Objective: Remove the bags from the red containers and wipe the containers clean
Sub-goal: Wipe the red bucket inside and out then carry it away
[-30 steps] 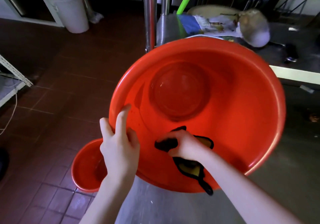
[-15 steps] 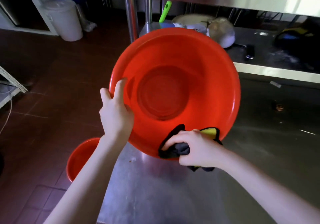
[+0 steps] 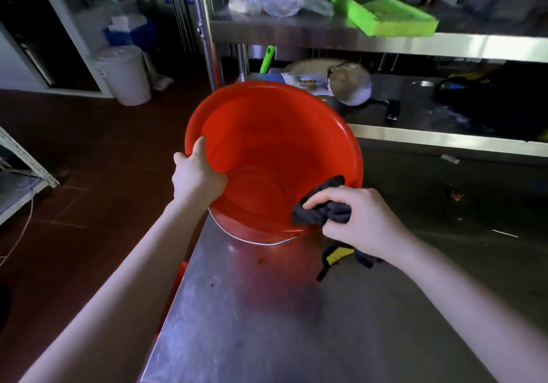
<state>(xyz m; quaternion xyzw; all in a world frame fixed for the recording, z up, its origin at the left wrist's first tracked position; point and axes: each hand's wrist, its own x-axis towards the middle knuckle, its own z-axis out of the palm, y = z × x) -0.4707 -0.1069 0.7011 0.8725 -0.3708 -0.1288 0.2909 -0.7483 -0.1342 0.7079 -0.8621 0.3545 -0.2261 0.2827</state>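
Red round plastic basin (image 3: 267, 133) sits tilted, mouth twd camera, at far-left end of stainless steel worktop (image 3: 267, 323). Left hand (image 3: 195, 175) grips L rim, thumb inside; other fingers hidden behind wall. Right hand (image 3: 355, 219): fingers curled round bunched dark cloth w/ yellow patch (image 3: 323, 212), held against near-R rim.

The big red basin (image 3: 267, 133) I'm watching is round, glossy plastic and empty inside. It's tipped up so its mouth faces me, with the low edge down at the steel table (image 3: 267, 323). A dark cloth (image 3: 320, 215) with a yellow patch is bunched on its rim at about 4 o'clock. A sliver of a second red container (image 3: 180, 276) peeks out at 7 o'clock.
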